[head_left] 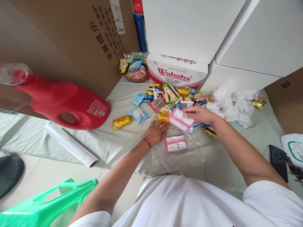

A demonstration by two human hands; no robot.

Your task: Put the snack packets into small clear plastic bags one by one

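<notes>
The right hand's [200,114] fingers clamp a pink-edged packet [180,120] behind the cloth's [118,143] front edge. The left hand's [156,133] finger grip I cannot tell.

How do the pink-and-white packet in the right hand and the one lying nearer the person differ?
The held packet is in the right hand; the lying packet rests on or in clear plastic, I cannot tell which. The held packet slants clearly, while the lying packet sits nearly square to the camera. The right hand partly covers the held packet; no hand covers the lying packet. Both have pink-and-white wrappers.
</notes>
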